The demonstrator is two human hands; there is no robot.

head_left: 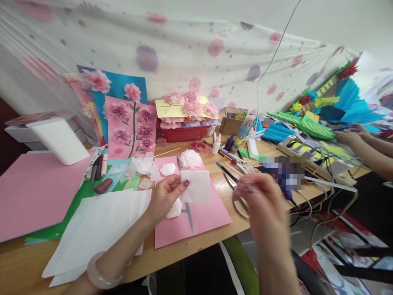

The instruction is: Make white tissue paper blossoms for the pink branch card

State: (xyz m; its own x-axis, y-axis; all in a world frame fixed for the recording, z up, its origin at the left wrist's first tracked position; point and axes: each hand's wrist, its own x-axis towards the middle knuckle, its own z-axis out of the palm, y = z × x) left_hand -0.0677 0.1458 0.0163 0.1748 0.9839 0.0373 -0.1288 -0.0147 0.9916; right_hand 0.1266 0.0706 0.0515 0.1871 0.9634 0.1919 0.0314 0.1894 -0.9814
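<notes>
My left hand (167, 194) pinches a square of white tissue paper (195, 186) by its left edge and holds it above a pink card (196, 217). On that card lie a fluffy white paper flower (190, 158), two small white tissue wads and a drawn grey stem. My right hand (258, 198) is blurred by motion, over the scissors (238, 190) at the card's right edge. Its fingers look curled round something thin that I cannot make out.
A large pink sheet (37, 192) and white tissue sheets (98, 229) lie at the left. A red basket (184, 133) with pink paper flowers, flower cards, glue bottles and pens stand behind. Another person's hands (353, 135) work at the right among blue and green paper; cables hang off the table's edge.
</notes>
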